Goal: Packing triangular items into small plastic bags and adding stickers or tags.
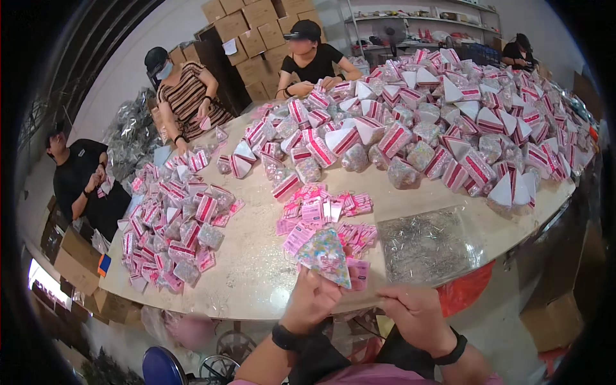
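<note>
My left hand (312, 296) grips a triangular, cake-slice-shaped pouch (323, 253) by its lower edge, tilted above the table's near edge. Its upper face is clear and speckled with multicoloured sequins. A pink card tag (358, 274) shows beside its right corner; whether it is attached I cannot tell. To the right, my right hand (417, 316) is closed in a pinch, apart from the pouch. Whatever sits between its fingertips is too small to make out. Several pink printed cards (314, 212) lie in loose stacks just beyond the pouch.
A shallow tray (427, 247) of thin metal pins lies right of the cards. A large heap of slice-shaped pouches (398, 138) covers the table's far side, a smaller tagged pile (173, 224) its left. Several people work around the table (256, 276). Cardboard boxes (253, 42) stand behind.
</note>
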Action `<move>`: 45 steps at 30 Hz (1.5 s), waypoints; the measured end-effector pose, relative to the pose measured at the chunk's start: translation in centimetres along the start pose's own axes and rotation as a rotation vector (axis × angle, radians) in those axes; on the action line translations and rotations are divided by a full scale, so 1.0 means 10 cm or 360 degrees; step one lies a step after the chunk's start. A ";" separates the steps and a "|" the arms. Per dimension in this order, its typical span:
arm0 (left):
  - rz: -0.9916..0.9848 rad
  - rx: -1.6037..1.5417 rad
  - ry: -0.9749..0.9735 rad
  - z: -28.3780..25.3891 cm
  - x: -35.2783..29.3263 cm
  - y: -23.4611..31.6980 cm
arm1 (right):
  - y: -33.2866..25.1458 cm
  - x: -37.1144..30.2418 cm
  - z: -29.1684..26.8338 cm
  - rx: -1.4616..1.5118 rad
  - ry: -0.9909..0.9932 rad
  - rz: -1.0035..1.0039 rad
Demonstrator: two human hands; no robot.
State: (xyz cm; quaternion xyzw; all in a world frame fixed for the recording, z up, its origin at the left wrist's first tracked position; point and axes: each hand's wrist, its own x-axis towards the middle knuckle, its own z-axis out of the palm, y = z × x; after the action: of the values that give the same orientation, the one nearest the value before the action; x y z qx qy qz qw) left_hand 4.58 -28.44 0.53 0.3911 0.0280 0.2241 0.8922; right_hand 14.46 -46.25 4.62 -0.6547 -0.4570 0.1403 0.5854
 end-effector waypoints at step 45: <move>0.0579 0.0492 0.0419 0.08 -0.14 -0.07 | -0.13 0.35 0.36 -0.0559 0.0113 -0.0420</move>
State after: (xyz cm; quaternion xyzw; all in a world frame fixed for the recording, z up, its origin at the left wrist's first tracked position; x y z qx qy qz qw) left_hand 3.79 -29.99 0.43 0.4889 0.1068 0.4227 0.7556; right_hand 13.22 -41.38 6.00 -0.6857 -0.5353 -0.0424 0.4914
